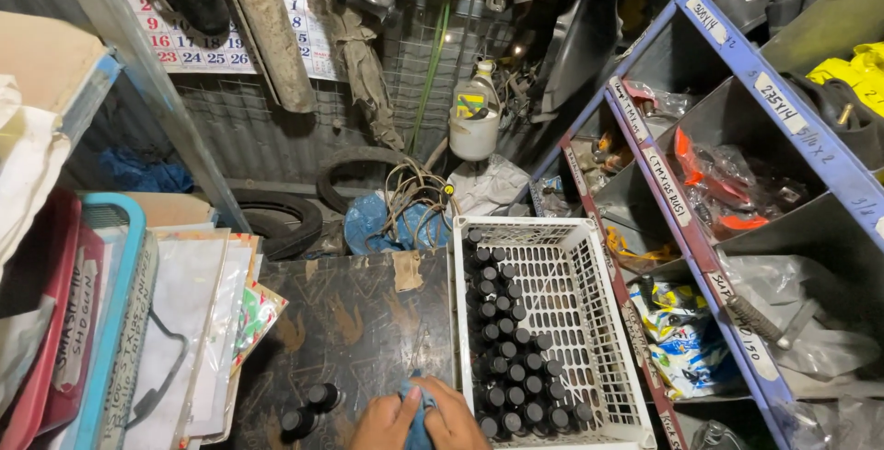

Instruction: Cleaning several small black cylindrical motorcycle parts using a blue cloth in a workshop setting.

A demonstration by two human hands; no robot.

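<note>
At the bottom edge, both my hands press together on a blue cloth (417,418) over a dark worn tabletop (354,321). My left hand (385,422) grips the cloth from the left; my right hand (453,418) closes over it from the right. Whatever lies inside the cloth is hidden. Two black-capped bottles (311,410) stand on the table just left of my left hand. A white plastic crate (603,339) sits right of my hands, with several black-capped bottles (511,349) packed along its left side.
Blue metal shelving (737,164) with bagged parts fills the right. Stacked papers and folders (189,321) lie at the left. Behind the table are rubber tyres (285,220), a tangle of wires (414,192) and a white jug (474,123). A calendar (198,40) hangs on the corrugated wall.
</note>
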